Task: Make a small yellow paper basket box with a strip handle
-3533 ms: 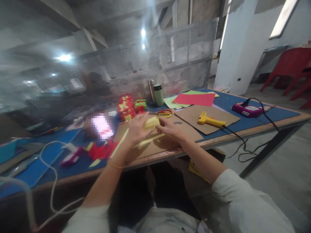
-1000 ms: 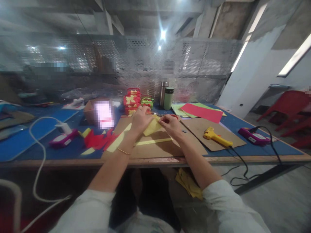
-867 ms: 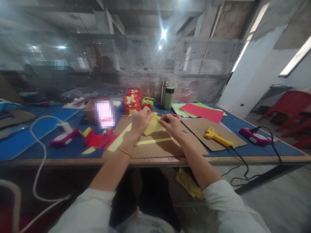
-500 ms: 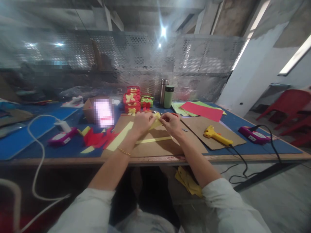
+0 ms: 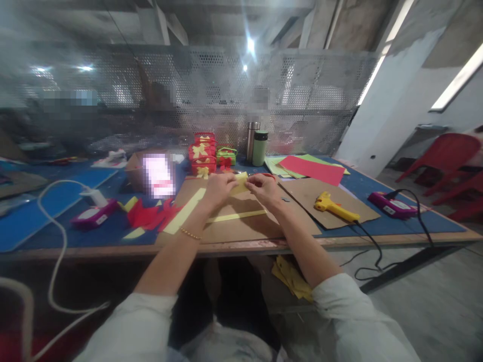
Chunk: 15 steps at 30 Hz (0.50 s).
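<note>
A small piece of yellow paper [image 5: 240,186] is held between my two hands, above the brown cardboard sheet [image 5: 234,232]. My left hand [image 5: 220,188] pinches its left side, and the fingers of my right hand [image 5: 263,189] grip its right edge. The paper looks folded, though my fingers hide part of it. Beneath my wrists lie a narrow yellow paper strip [image 5: 237,216] and a wider pale yellow strip [image 5: 184,211]. Scissors with red handles [image 5: 268,176] lie partly hidden behind my right hand.
A yellow glue gun [image 5: 335,207] rests on cardboard at right, its cable hanging over the table edge. Red boxes with yellow bows [image 5: 203,153], a green box [image 5: 226,156] and a green bottle [image 5: 259,149] stand behind. At left are a lit phone [image 5: 158,175] and red scraps [image 5: 145,215].
The yellow paper, spread wider between my hands a second ago, now shows as a smaller, folded piece. Both hands keep hold of it, with the fingers slightly shifted.
</note>
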Each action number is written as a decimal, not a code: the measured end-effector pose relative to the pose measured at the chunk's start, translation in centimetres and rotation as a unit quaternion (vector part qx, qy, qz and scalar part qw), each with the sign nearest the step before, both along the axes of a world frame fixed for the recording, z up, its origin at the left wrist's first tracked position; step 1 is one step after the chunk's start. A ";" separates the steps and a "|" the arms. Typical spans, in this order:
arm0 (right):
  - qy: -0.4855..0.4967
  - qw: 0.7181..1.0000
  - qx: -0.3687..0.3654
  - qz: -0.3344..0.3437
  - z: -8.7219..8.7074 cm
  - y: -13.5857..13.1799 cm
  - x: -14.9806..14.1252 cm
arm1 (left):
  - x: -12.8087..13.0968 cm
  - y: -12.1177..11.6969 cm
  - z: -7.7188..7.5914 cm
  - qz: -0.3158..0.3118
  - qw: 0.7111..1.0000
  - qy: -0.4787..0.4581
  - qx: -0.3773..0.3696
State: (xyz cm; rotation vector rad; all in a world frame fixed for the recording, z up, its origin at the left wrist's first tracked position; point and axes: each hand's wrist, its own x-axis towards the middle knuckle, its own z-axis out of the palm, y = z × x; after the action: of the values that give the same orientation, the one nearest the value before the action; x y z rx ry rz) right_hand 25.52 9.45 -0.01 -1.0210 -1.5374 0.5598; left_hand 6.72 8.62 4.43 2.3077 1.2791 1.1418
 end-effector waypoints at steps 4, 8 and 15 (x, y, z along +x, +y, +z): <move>0.005 1.000 -0.014 0.018 -0.1 0.0 0.3 | 0.0 0.3 -0.3 -0.021 0.999 -0.040 -0.020; -0.006 0.999 -0.023 0.028 -0.1 -0.2 0.5 | -0.1 0.5 -0.4 -0.026 0.998 -0.055 -0.031; -0.001 0.999 -0.012 0.038 -0.3 0.1 0.7 | -0.1 0.6 -0.3 -0.023 0.996 -0.057 -0.058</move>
State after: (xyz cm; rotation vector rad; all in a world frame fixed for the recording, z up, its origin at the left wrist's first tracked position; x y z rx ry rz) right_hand 26.20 9.52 -0.28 -0.9851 -1.5792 0.6318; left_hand 6.62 9.19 4.17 2.1462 1.2115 1.1361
